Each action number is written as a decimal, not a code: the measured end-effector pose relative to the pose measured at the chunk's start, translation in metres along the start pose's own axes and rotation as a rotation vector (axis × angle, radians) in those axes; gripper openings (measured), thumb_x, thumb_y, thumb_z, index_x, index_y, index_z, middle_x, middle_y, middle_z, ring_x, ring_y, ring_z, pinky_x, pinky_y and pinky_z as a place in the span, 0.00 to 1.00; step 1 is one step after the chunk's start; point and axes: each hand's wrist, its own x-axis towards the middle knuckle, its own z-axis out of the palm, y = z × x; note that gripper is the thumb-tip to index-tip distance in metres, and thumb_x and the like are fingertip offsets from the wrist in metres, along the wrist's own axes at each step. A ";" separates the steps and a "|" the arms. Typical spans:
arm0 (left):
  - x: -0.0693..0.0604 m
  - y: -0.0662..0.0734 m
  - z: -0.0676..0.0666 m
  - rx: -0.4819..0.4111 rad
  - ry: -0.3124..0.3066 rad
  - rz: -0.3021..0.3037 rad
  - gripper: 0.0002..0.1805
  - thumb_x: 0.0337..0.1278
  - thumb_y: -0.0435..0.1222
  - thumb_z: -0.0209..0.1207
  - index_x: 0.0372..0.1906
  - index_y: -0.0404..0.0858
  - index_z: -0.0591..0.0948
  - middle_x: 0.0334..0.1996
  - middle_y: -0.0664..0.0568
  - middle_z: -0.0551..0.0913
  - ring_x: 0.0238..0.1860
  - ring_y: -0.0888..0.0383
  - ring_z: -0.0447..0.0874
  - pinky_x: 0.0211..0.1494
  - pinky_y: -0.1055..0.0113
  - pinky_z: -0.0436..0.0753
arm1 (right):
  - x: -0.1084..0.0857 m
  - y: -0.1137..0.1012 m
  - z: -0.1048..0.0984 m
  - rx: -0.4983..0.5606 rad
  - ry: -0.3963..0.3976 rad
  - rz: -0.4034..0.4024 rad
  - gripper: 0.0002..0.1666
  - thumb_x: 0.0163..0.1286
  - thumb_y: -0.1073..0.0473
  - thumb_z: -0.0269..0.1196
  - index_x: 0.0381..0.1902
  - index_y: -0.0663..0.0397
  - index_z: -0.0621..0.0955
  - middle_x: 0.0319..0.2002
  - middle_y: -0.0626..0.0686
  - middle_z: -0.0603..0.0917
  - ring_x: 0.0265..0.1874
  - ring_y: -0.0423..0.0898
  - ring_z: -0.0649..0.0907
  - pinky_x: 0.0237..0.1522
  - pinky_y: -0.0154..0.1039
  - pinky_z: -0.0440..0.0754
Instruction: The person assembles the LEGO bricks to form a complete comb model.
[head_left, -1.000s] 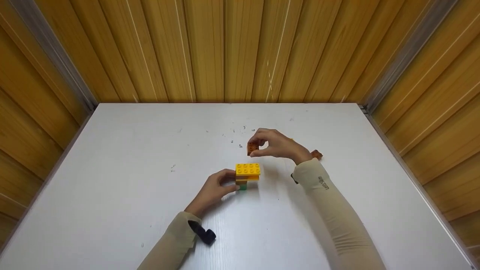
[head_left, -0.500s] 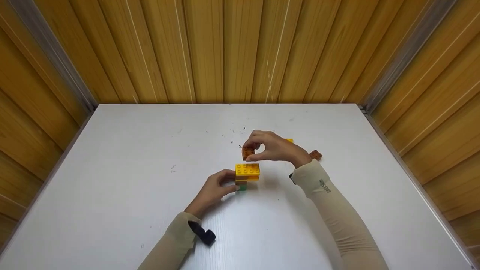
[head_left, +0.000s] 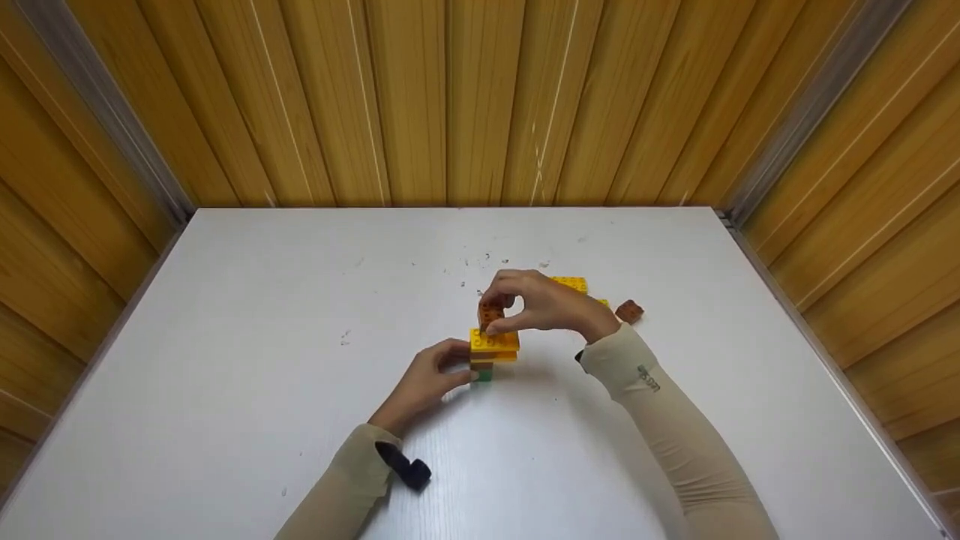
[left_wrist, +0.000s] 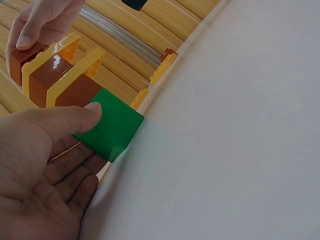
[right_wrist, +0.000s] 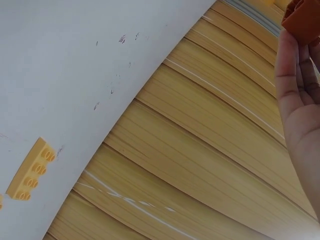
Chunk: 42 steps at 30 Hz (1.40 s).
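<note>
My left hand (head_left: 424,379) holds the lower part of an upright stack of toy building bricks on the white table. In the left wrist view, the thumb lies on the green brick (left_wrist: 112,125) at the base, with the other fingers behind. Above it come a brown brick (left_wrist: 77,93), a flat yellow brick (left_wrist: 75,77), another brown brick (left_wrist: 50,75) and a top yellow brick (head_left: 504,345). Between thumb and fingers, my right hand (head_left: 546,301) pinches a brown brick (head_left: 489,313) right at the top yellow brick's studs. Whether the two are joined, I cannot tell.
Behind the right forearm lie a yellow brick (head_left: 571,284) and a second yellow one (head_left: 603,302), mostly hidden. A loose brown brick (head_left: 629,311) is to their right. Wood-panelled walls (head_left: 480,105) border the table (head_left: 262,315) at the back and sides.
The right hand has moved left and down, bringing its brown brick from above the stack onto or close against the top yellow brick. The left hand and stack stay in place.
</note>
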 end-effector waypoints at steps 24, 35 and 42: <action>0.001 -0.001 0.000 0.002 0.005 0.025 0.21 0.54 0.37 0.66 0.55 0.43 0.78 0.51 0.53 0.83 0.55 0.56 0.81 0.66 0.55 0.73 | 0.001 -0.007 0.012 -0.023 -0.035 -0.025 0.17 0.61 0.50 0.69 0.44 0.53 0.81 0.39 0.48 0.79 0.39 0.45 0.79 0.45 0.34 0.79; 0.000 -0.002 0.000 -0.008 0.005 0.023 0.21 0.54 0.37 0.66 0.55 0.45 0.78 0.51 0.54 0.83 0.55 0.56 0.80 0.66 0.56 0.73 | 0.001 -0.008 0.015 -0.018 -0.045 -0.022 0.16 0.61 0.53 0.69 0.43 0.54 0.81 0.38 0.49 0.79 0.38 0.44 0.79 0.45 0.37 0.80; 0.000 -0.002 -0.001 -0.036 -0.008 0.034 0.21 0.55 0.37 0.66 0.55 0.43 0.78 0.52 0.52 0.83 0.56 0.56 0.80 0.65 0.55 0.73 | 0.000 -0.007 0.015 -0.013 -0.032 -0.026 0.16 0.61 0.52 0.69 0.43 0.54 0.81 0.38 0.49 0.79 0.37 0.47 0.79 0.44 0.36 0.79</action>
